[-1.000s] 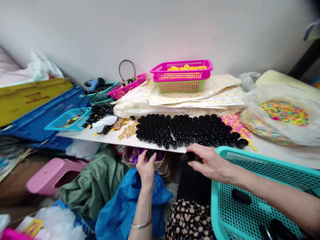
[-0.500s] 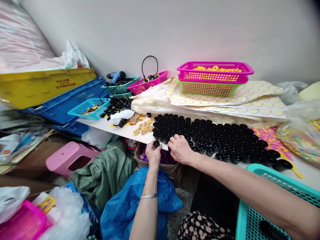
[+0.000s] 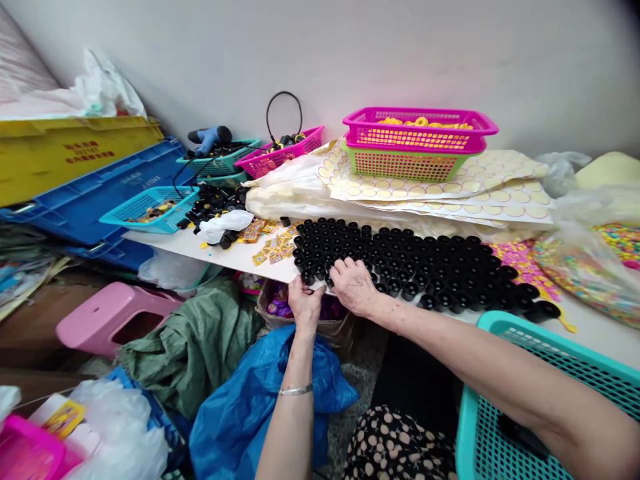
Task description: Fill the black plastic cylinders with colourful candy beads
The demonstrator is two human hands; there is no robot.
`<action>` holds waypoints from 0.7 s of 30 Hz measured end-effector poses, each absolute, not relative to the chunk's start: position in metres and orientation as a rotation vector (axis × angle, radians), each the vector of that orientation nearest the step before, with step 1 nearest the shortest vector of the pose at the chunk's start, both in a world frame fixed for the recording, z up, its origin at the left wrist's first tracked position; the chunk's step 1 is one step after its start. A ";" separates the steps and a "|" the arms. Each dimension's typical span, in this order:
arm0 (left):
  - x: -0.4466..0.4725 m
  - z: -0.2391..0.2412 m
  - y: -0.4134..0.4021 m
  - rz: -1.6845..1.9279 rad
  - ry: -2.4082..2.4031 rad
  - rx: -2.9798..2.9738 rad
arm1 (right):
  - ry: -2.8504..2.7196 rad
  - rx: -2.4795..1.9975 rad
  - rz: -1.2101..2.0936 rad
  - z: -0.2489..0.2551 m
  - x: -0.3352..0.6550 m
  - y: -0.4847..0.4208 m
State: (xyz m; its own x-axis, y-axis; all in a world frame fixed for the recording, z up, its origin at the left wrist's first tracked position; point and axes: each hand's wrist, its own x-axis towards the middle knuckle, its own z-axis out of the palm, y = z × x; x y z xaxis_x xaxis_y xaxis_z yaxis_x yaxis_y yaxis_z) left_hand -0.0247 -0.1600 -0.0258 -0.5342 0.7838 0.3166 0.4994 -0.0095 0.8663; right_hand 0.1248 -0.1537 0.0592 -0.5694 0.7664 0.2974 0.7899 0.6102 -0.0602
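Several black caps [image 3: 425, 267] stand packed in rows on a white board [image 3: 220, 253]. My left hand [image 3: 305, 305] reaches up from below the board's front edge, its fingers pinched on a black cap [image 3: 308, 277] at the cluster's front left corner. My right hand [image 3: 353, 287] lies just to the right of it, fingers curled down onto the front row of caps; what they grip is hidden. The two hands almost touch. A teal basket [image 3: 505, 333] with black parts in it sits under my right forearm.
Pink basket [image 3: 415, 130] of yellow pieces stacked on a green basket [image 3: 407, 163] over sticker sheets [image 3: 495, 193]. Bag of coloured beads [image 3: 590, 267] at the right. Blue bag [image 3: 255, 407], pink stool [image 3: 107, 319], blue crate [image 3: 95, 197] and yellow crate [image 3: 55, 153] at the left.
Both hands moved from below the board's edge up to the front left corner of the cap cluster. The left hand brought its cap up to the edge; the view shifted left.
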 end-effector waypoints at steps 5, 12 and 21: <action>-0.015 -0.014 -0.175 1.627 2.068 1.306 | -2.293 -1.164 0.197 0.107 0.212 -0.197; 0.100 0.061 -0.249 1.593 1.416 2.115 | -2.131 -1.627 1.049 0.117 0.401 -0.297; 0.285 0.056 -0.316 -0.476 0.423 2.822 | -2.272 -2.278 1.285 0.046 0.432 -0.397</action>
State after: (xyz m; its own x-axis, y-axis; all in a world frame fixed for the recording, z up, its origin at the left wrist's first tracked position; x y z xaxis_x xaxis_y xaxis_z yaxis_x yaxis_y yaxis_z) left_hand 0.2846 -0.3156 0.0560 0.9046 0.2404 -0.3519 0.3215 -0.9270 0.1931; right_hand 0.4316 -0.3965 0.0457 -0.1062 0.7226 -0.6830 0.9579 -0.1100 -0.2653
